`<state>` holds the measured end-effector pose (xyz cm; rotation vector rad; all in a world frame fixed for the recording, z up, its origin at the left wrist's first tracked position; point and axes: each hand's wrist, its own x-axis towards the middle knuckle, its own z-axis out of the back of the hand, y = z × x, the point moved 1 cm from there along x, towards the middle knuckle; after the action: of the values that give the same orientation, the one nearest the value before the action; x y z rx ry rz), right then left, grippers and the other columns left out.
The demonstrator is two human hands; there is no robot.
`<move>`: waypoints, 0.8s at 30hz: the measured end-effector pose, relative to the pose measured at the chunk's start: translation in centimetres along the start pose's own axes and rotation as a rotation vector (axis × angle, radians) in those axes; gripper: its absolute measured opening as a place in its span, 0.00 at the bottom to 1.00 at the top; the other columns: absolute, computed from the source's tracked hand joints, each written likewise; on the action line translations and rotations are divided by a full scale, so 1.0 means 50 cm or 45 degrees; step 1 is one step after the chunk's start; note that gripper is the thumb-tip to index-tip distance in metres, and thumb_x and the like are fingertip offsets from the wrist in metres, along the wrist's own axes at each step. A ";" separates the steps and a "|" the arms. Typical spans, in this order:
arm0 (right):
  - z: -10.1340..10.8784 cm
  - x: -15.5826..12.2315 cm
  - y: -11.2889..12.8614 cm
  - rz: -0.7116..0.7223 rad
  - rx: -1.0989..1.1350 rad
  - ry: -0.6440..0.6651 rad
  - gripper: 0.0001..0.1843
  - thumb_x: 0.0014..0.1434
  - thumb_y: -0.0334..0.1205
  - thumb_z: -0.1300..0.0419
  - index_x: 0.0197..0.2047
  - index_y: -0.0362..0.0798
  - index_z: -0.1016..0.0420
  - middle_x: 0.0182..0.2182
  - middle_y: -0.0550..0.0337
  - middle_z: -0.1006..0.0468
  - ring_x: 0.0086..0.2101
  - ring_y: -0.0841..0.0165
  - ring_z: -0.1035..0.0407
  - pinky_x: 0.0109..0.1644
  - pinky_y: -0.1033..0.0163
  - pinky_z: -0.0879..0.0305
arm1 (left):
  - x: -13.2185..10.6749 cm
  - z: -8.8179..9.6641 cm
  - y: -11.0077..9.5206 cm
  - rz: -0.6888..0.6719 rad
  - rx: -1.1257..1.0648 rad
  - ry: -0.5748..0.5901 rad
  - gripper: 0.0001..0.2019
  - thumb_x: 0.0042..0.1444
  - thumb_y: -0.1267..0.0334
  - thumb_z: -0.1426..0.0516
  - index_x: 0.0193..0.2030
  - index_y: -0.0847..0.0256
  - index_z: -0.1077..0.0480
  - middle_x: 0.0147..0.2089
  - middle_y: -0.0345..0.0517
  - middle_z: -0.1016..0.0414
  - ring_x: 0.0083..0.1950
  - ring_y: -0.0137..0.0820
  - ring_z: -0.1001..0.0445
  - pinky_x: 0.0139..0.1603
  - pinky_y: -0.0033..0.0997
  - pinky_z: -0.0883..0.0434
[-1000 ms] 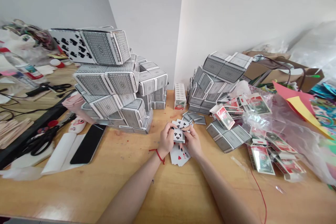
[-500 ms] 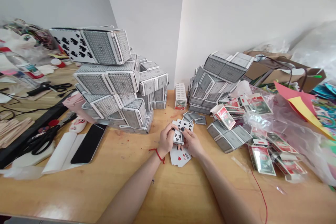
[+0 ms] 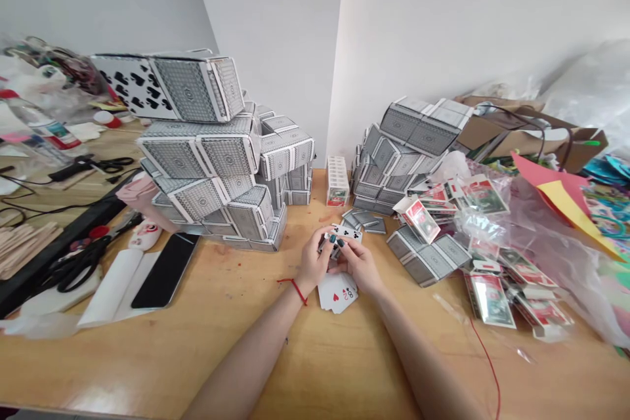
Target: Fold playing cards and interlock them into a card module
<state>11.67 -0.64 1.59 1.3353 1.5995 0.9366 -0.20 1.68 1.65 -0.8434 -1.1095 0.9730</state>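
My left hand (image 3: 315,258) and my right hand (image 3: 358,264) meet over the middle of the table, both closed on a playing card (image 3: 327,246) with black clubs. The thumbs lie close together on it, and fingers cover most of its face. Just behind the hands rests another clubs card (image 3: 350,232), face up. Under and in front of them lie loose face-up cards (image 3: 337,293), with a red heart and an 8 showing. Farther back is a small spread of grey-backed cards (image 3: 364,220).
Stacked grey card-built blocks (image 3: 229,151) rise at left, with another stack (image 3: 413,138) at right. A single block (image 3: 427,256) sits right of my hands, near red card boxes (image 3: 492,298) and plastic wrap. A phone (image 3: 166,270) and black scissors (image 3: 81,262) lie left.
My fingers have closed further over the clubs card, hiding more of its face, and the thumbs have shifted. The loose cards stay in place.
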 end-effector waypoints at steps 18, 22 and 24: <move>-0.001 -0.002 -0.005 -0.045 -0.110 0.054 0.21 0.50 0.53 0.45 0.41 0.47 0.30 0.28 0.58 0.26 0.21 0.69 0.31 0.20 0.64 0.33 | 0.000 0.005 -0.018 0.001 -0.104 0.127 0.13 0.56 0.62 0.52 0.47 0.61 0.37 0.45 0.49 0.29 0.46 0.32 0.31 0.46 0.31 0.34; 0.002 -0.002 -0.009 -0.002 -0.255 -0.021 0.20 0.52 0.52 0.47 0.43 0.49 0.31 0.27 0.60 0.27 0.17 0.71 0.33 0.16 0.65 0.34 | 0.000 0.005 -0.011 0.054 -0.026 0.161 0.12 0.55 0.60 0.51 0.43 0.61 0.34 0.43 0.47 0.28 0.41 0.30 0.29 0.40 0.28 0.32; 0.003 -0.003 -0.010 0.012 -0.294 -0.038 0.19 0.52 0.51 0.47 0.43 0.50 0.30 0.27 0.60 0.27 0.16 0.71 0.33 0.15 0.64 0.34 | 0.000 0.004 -0.007 0.083 -0.014 0.162 0.12 0.55 0.59 0.51 0.41 0.61 0.33 0.39 0.46 0.27 0.36 0.29 0.29 0.35 0.26 0.32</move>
<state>11.63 -0.87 1.09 1.1908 1.4163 1.0675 -0.31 1.58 2.00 -0.9421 -0.9839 0.9543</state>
